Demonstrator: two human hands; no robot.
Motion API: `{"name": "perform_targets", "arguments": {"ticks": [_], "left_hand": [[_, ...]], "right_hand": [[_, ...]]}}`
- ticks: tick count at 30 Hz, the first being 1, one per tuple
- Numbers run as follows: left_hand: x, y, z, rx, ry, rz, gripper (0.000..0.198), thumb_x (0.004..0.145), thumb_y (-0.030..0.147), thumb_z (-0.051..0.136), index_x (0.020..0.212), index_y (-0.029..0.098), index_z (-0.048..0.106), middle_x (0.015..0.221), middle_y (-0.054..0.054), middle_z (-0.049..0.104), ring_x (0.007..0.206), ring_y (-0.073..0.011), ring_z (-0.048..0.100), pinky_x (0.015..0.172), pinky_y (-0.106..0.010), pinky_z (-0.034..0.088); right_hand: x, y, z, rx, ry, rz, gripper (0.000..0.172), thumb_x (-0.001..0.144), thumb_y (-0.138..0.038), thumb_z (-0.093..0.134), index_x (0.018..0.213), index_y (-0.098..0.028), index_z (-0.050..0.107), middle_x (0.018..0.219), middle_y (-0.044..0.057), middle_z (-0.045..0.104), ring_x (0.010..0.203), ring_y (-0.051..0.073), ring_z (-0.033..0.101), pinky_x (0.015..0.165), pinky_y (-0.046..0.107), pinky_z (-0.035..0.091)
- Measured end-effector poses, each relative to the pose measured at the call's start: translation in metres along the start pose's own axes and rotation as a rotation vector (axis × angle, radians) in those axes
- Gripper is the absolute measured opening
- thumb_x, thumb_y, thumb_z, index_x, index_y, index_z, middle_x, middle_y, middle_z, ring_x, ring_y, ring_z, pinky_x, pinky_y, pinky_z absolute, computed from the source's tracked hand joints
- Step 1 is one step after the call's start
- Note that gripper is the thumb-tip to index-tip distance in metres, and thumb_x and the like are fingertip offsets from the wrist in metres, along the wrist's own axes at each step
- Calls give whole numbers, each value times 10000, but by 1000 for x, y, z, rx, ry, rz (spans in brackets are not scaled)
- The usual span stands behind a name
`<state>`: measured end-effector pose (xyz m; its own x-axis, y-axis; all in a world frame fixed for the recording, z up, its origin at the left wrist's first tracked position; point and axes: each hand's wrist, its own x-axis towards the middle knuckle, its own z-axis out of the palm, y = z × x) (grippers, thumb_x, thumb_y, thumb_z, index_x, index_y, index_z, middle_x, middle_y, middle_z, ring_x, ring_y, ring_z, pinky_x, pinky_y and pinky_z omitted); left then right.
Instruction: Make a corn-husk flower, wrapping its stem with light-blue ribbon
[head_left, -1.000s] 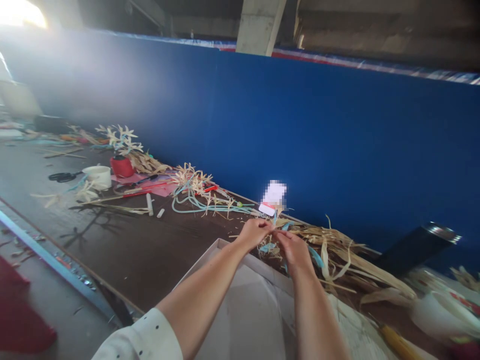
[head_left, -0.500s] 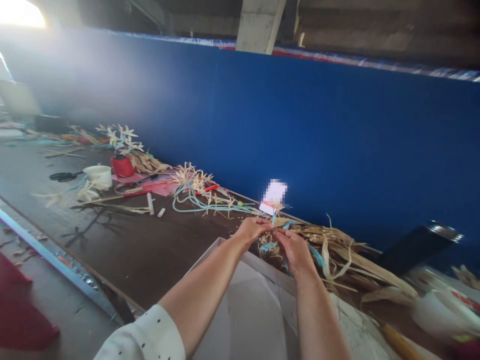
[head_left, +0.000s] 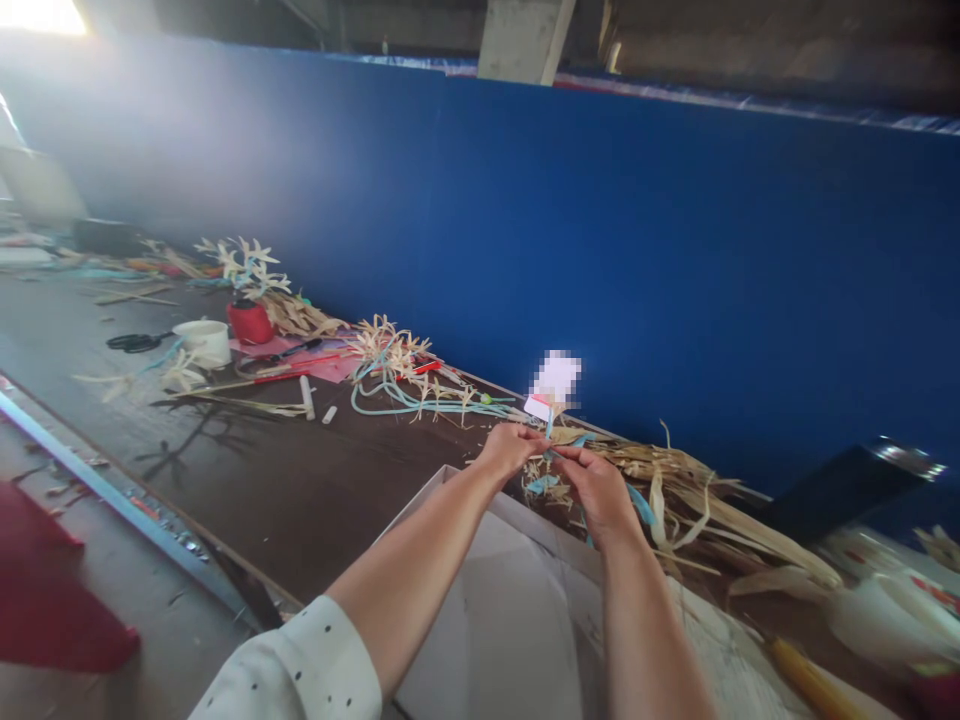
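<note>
My left hand [head_left: 510, 448] and my right hand [head_left: 600, 484] meet over the far edge of a dark wooden table [head_left: 285, 490]. Both are closed in a pinch on a small piece of dried husk strips and light blue ribbon [head_left: 551, 455] held between the fingertips. A heap of dry corn husks [head_left: 690, 500] with blue ribbon bits lies just behind and to the right of my hands. A white cardboard box [head_left: 510, 610] sits under my forearms.
A blue wall panel [head_left: 600, 250] runs along the table's back. Further left lie finished straw flowers on blue stems [head_left: 405, 375], a red pot [head_left: 249, 322], a white cup [head_left: 202, 340], black scissors [head_left: 135, 342] and white sticks. A black cylinder [head_left: 847, 485] lies at the right.
My hands stay pinched together on the husk piece, with only small finger movements. The view has shifted slightly, so everything sits a little higher and further right.
</note>
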<state>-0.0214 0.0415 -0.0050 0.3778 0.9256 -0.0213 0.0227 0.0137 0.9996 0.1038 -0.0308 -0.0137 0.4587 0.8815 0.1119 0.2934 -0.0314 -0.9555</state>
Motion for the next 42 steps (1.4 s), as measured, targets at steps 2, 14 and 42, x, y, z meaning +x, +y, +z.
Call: {"name": "perform_targets", "arguments": {"ticks": [2,14,42], "left_hand": [[1,-2,-1,33,1,13,258,597,317,687,736,100,676,581,9,561,569,-89,459,593,-211,358],[0,-1,-2,151,-3,28,269,613,350,677,741,114,684,571,4,566,557,-99,474,549,-204,345],[-5,4,-3,271,11,50,284,597,386,665,735,137,658,672,-20,618,640,-133,529,592,-229,382]], "right_hand": [[0,1,-1,20,-30,48,361,619,-394,646,909,-181,681,598,-11,608,455,99,428,435,223,258],[-2,-13,-3,-287,28,-67,340,672,-448,596,883,-201,695,736,14,683,746,201,609,695,285,417],[-13,-29,3,-271,6,12,367,620,-500,637,799,-190,716,659,6,658,666,185,575,614,263,385]]}}
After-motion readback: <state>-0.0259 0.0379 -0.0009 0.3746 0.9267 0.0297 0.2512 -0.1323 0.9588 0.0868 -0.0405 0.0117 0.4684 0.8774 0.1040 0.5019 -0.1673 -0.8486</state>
